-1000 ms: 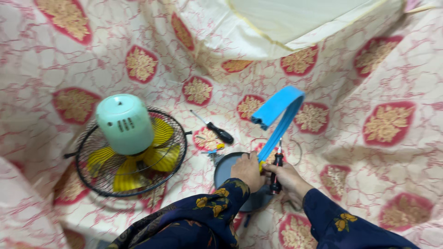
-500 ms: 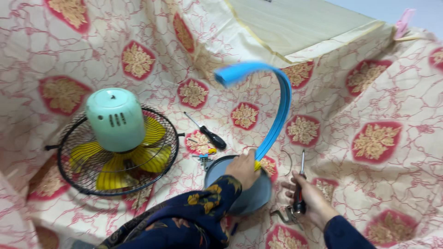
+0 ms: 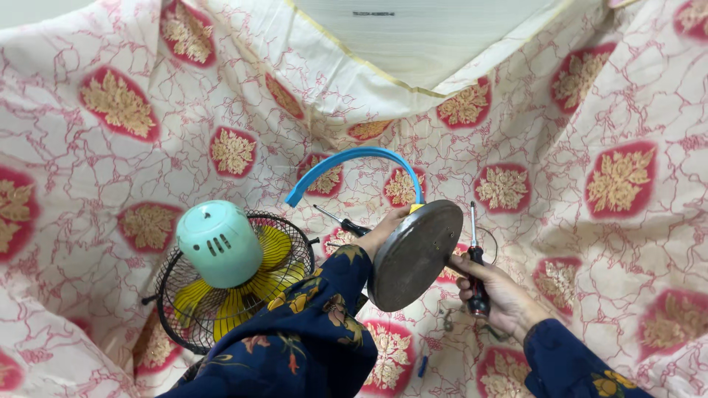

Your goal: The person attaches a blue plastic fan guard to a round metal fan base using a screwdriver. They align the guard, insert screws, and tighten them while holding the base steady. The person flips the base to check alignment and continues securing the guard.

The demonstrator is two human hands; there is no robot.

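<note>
While the left hand (image 3: 383,232) tilts the grey round base (image 3: 413,254) up at frame centre, fingers closed on its rim by the blue strip (image 3: 354,158), the right hand (image 3: 494,295) grips a screwdriver (image 3: 476,265). Step: exposing the underside; next seems to need aiming the tip at a screw.

Patterned cloth (image 3: 590,110), cream with red-and-gold medallions, covers the whole surface and folds up at the back. On it at left lies a fan head: black wire guard (image 3: 177,324) facing up, yellow blades (image 3: 276,247) inside, mint-green motor housing (image 3: 220,243) on top (vent slots visible). A black-handled screwdriver (image 3: 341,222) lies just right of the guard. Pale wooden board (image 3: 435,29) at top centre, cloth edge draped along it. Small metal bits (image 3: 448,318) on the cloth, too small to tell.
</note>
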